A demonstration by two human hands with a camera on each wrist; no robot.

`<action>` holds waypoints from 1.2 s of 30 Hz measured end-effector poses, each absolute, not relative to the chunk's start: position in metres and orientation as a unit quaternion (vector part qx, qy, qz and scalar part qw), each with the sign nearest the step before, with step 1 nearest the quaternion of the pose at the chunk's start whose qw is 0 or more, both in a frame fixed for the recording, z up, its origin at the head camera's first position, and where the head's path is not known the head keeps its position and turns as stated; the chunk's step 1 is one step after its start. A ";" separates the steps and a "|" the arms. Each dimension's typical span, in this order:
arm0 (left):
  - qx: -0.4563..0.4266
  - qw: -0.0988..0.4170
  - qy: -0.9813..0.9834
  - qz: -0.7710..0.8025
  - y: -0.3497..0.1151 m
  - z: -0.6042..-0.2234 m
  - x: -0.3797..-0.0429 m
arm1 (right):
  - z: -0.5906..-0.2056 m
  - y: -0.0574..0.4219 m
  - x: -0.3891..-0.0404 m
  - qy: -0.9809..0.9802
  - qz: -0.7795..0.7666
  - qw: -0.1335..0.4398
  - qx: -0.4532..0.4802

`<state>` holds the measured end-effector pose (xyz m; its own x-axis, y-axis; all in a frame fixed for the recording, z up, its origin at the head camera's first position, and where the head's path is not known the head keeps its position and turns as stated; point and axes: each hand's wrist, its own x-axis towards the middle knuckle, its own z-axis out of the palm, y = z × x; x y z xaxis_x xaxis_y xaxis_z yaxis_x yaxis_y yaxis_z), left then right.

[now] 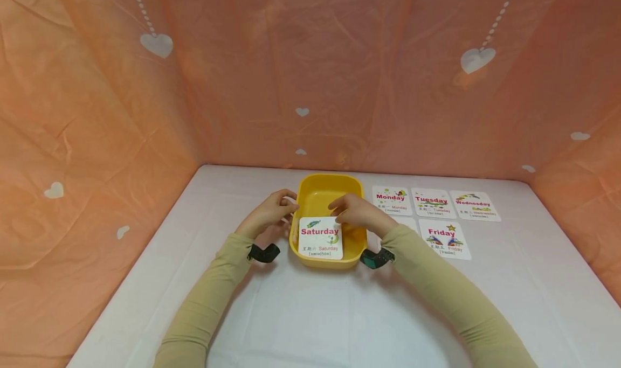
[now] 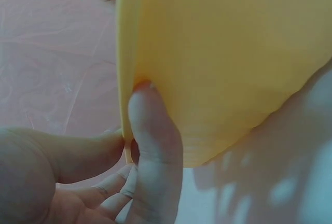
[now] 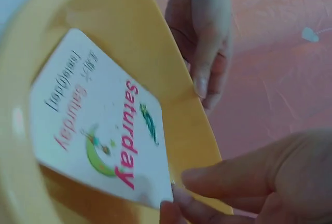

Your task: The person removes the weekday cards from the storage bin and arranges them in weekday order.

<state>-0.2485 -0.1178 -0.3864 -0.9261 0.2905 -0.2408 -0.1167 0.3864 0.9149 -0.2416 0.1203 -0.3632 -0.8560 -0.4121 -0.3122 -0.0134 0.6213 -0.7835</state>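
Observation:
A yellow plastic bin (image 1: 331, 184) stands on the white table, and my left hand (image 1: 271, 213) pinches its left rim between thumb and fingers. Inside the bin is a white card (image 1: 321, 244) printed "Saturday", with a small moon picture, lying face up and aslant. My right hand (image 1: 361, 213) reaches over the right rim and holds the card by its upper right corner with the fingertips. In the right wrist view the fingertips (image 3: 179, 195) overlap that corner, and the thumb is close beside it.
To the right of the bin lie Monday (image 1: 392, 200), Tuesday (image 1: 433, 203), Wednesday (image 1: 474, 205) and Friday (image 1: 444, 238) cards in rows. Another card (image 1: 410, 224) is mostly hidden behind my right arm. Pink cloth (image 1: 339, 88) with white hearts hangs around the table (image 1: 291, 314).

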 end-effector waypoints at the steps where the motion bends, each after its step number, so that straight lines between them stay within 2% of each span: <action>1: 0.055 0.184 0.812 0.551 -0.118 -0.387 -0.249 | -0.362 0.122 -0.242 0.868 -0.419 0.237 -0.124; 21: 0.053 0.186 0.812 0.551 -0.117 -0.387 -0.249 | -0.358 0.127 -0.246 0.867 -0.390 0.242 -0.194; 29: 0.050 0.187 0.811 0.552 -0.116 -0.385 -0.248 | -0.358 0.128 -0.248 0.882 -0.379 0.190 -0.207; 36: 0.048 0.189 0.811 0.551 -0.116 -0.387 -0.250 | -0.360 0.128 -0.252 0.905 -0.367 0.126 -0.177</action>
<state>-0.2504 -0.1158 -0.3872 -0.9237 0.2868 -0.2539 -0.1306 0.3874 0.9126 -0.2517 0.1283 -0.3595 -0.9061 -0.4116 -0.0976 -0.2271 0.6680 -0.7087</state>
